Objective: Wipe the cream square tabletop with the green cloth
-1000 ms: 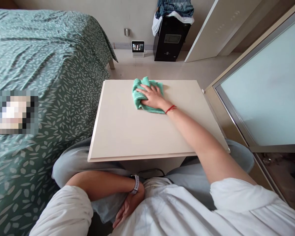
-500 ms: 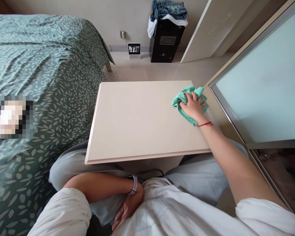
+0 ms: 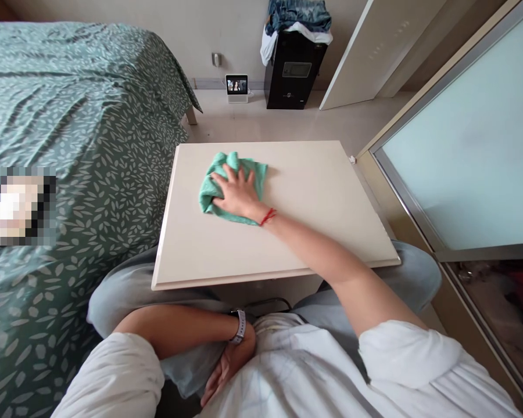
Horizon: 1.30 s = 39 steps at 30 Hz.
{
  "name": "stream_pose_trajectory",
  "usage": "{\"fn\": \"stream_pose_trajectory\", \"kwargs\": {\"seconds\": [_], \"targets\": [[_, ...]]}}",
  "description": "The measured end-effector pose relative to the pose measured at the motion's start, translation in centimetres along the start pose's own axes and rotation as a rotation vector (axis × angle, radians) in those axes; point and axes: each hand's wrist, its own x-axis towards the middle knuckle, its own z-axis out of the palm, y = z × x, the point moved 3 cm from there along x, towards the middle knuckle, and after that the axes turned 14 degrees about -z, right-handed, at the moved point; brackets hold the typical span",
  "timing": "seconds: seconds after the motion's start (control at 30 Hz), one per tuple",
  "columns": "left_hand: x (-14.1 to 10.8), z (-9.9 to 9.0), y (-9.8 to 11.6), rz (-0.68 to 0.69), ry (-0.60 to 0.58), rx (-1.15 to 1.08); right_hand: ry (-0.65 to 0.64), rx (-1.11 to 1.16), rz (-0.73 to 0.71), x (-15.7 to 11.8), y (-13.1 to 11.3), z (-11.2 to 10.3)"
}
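Observation:
A cream tabletop (image 3: 305, 232) sits over my lap. My right hand (image 3: 237, 194) presses flat, fingers spread, on a crumpled green cloth (image 3: 209, 191) at the table's far left part, near its left edge. A red string circles that wrist. My left hand (image 3: 224, 371) rests below the table against my white shirt, fingers loosely together and holding nothing, with a watch on the wrist.
A bed with a green leaf-print cover (image 3: 78, 145) lies close on the left. A frosted glass panel in a metal frame (image 3: 462, 145) stands on the right. On the floor beyond are a small screen (image 3: 236, 87) and a black box (image 3: 291, 72) topped with clothes.
My right hand swept the green cloth from the table's middle to its far right corner, then back across to the far left part.

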Motion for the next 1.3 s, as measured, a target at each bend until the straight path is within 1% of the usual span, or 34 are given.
{"fn": "stream_pose_trajectory", "kwargs": {"seconds": [0.07,0.1,0.13,0.17,0.2,0.23,0.27,0.33,0.4,0.43,0.5,0.57,0.63,0.7,0.77,0.87,0.97,1.03,1.1,1.17,1.23,1.3], "targets": [[0.3,0.3,0.3,0.149,-0.058,0.168,-0.049,0.03,-0.077,1.4,-3.1,0.9],[0.4,0.4,0.6,0.219,-0.066,0.237,-0.081,0.045,-0.11,1.9,-4.4,1.2],[0.6,0.4,0.7,0.266,-0.067,0.286,-0.117,0.061,-0.141,2.3,-5.6,1.5],[0.7,0.3,0.9,0.275,-0.075,0.306,-0.149,0.08,-0.169,2.6,-6.6,1.6],[0.8,0.0,1.0,0.253,-0.074,0.284,-0.178,0.099,-0.192,2.8,-7.4,1.7],[1.0,-0.3,1.0,0.197,-0.058,0.217,-0.199,0.115,-0.21,2.9,-8.0,1.7],[1.1,-0.8,1.0,0.102,-0.039,0.111,-0.209,0.122,-0.22,3.0,-8.5,1.7],[1.2,-1.6,0.6,-0.119,0.016,-0.188,-0.192,0.103,-0.227,3.1,-9.1,1.8],[1.0,-1.9,0.3,-0.282,0.049,-0.448,-0.154,0.063,-0.234,3.0,-9.2,1.9],[0.9,-1.9,0.2,-0.32,0.055,-0.524,-0.146,0.046,-0.239,2.8,-9.1,2.0],[0.8,-1.8,0.1,-0.316,0.08,-0.558,-0.157,0.028,-0.25,2.4,-8.6,2.2],[0.7,-1.7,0.2,-0.272,0.086,-0.484,-0.171,0.017,-0.25,1.8,-7.4,2.0],[0.8,-1.8,0.4,-0.264,0.08,-0.421,-0.168,-0.001,-0.234,0.8,-5.4,1.4],[1.0,-2.3,0.7,-0.286,0.081,-0.413,-0.162,-0.03,-0.185,-0.5,-2.6,0.4],[1.4,-2.9,1.2,-0.326,0.096,-0.44,-0.149,-0.068,-0.098,-2.3,0.9,-1.0],[2.0,-3.5,2.0,-0.392,0.099,-0.564,-0.097,-0.122,0.077,-6.2,7.1,-3.6],[2.3,-3.5,2.5,-0.463,0.143,-0.805,-0.029,-0.165,0.279,-11.3,13.0,-6.1],[2.4,-3.4,2.6,-0.55,0.192,-0.975,0.033,-0.212,0.428,-14.9,16.0,-7.4],[2.5,-3.3,2.7,-0.611,0.219,-1.094,0.095,-0.264,0.595,-18.5,17.8,-8.0],[2.7,-3.4,2.9,-0.631,0.212,-1.095,0.142,-0.296,0.753,-21.3,18.5,-8.1],[2.9,-3.5,3.3,-0.631,0.197,-1.037,0.175,-0.313,0.853,-23.2,18.2,-7.6],[3.0,-3.4,3.5,-0.667,0.215,-1.029,0.198,-0.32,0.887,-23.9,17.4,-7.0]]}}
